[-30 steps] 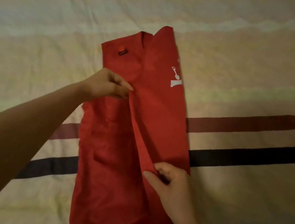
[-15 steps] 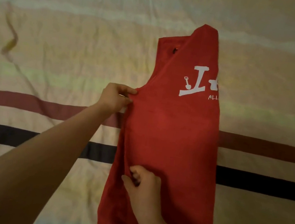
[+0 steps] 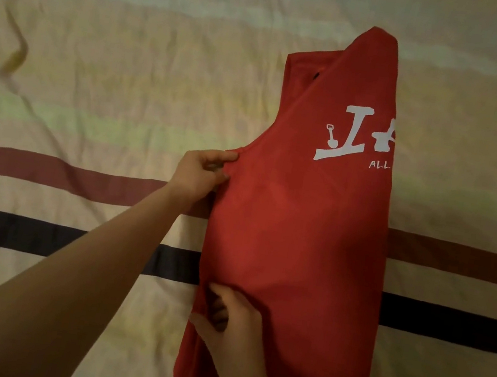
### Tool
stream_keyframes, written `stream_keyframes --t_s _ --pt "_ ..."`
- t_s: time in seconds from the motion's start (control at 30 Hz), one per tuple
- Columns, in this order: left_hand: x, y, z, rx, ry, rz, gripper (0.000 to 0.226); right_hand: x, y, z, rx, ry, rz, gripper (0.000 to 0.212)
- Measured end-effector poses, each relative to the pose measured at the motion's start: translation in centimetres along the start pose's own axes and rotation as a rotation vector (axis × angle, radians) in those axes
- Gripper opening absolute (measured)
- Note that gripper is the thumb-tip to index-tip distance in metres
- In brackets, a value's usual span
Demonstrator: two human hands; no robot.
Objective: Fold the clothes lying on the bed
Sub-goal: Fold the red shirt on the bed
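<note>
The left hand (image 3: 198, 173) pinches the red sleeveless shirt (image 3: 296, 245) at its left armhole edge; the right hand (image 3: 230, 327) grips the same edge lower down. The shirt lies lengthwise-folded across the striped bedsheet (image 3: 94, 80), towards its right side. Best to align that edge evenly before releasing.

Red shirt (image 3: 296, 245) with a white printed graphic (image 3: 356, 137) and small white lettering near its right edge. Bedsheet (image 3: 113, 67) in pale bands of cream, beige, soft green and light blue, crossed by one maroon stripe (image 3: 46, 172) and one dark navy stripe (image 3: 35, 235).
</note>
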State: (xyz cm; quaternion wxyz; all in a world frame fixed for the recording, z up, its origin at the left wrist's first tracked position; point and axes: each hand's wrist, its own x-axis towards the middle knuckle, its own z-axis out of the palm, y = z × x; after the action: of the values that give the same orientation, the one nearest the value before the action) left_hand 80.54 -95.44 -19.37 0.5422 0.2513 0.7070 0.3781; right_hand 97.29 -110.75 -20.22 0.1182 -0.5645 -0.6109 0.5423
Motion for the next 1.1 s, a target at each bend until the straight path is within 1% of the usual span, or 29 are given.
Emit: stream_keyframes --t_s 0.07,0.13,0.2,0.27,0.33,0.47,0.57,0.67,0.7,0.73,0.77,0.83,0.93,1.0,1.1 --pt "0.1 -0.2 0.3 -0.023 -0.033 -0.002 0.040 -0.4 0.1 -0.3 0.017 -0.064 -0.029 0.051" --pt "0.2 -0.1 0.7 0.014 -0.065 0.009 0.045 -0.6 -0.1 -1.1 0.017 -0.059 -0.085 0.050" --pt "0.3 0.0 0.8 0.167 -0.056 0.072 0.050 -0.2 0.0 -2.7 -0.007 0.027 -0.138 0.040" --pt "0.5 0.2 0.8 0.340 -0.056 0.168 0.056 1.2 -0.1 -5.0 -0.040 0.156 -0.176 0.033" --pt "0.8 0.2 0.8 0.382 -0.062 0.226 0.060 3.6 -0.5 -8.1 -0.097 0.273 -0.201 0.031" --pt "2.1 0.9 1.4 0.250 0.007 0.202 0.048 10.4 -1.8 -15.0 -0.211 0.386 -0.186 0.033" --pt "3.5 1.7 2.3 0.290 0.069 0.201 0.035 15.3 -2.7 -19.4 -0.300 0.441 -0.218 0.040" --pt "4.4 2.7 3.2 0.305 0.135 0.221 0.009 19.2 -3.3 -22.4 -0.416 0.455 -0.272 0.042" --pt "4.7 3.1 3.3 0.300 0.140 0.228 0.009 20.4 -3.6 -23.2 -0.447 0.448 -0.273 0.043" --pt "4.8 3.2 3.3 0.291 0.118 0.227 0.016 21.6 -4.1 -23.8 -0.477 0.435 -0.279 0.043" --pt "5.0 3.3 3.3 0.273 0.067 0.217 0.022 22.8 -4.6 -24.3 -0.508 0.418 -0.301 0.043" --pt "5.3 3.4 3.0 0.278 -0.057 0.186 0.026 25.2 -6.1 -24.8 -0.572 0.387 -0.360 0.043" --pt "6.2 3.9 2.7 0.315 -0.165 0.156 0.020 29.5 -9.2 -25.1 -0.679 0.341 -0.440 0.042" --pt "6.9 4.4 2.9 0.241 -0.185 0.141 0.019 32.4 -10.6 -25.4 -0.724 0.292 -0.464 0.039" --pt "8.0 5.2 3.8 0.109 -0.193 0.074 0.016 35.4 -11.6 -26.0 -0.663 0.261 -0.439 0.034"
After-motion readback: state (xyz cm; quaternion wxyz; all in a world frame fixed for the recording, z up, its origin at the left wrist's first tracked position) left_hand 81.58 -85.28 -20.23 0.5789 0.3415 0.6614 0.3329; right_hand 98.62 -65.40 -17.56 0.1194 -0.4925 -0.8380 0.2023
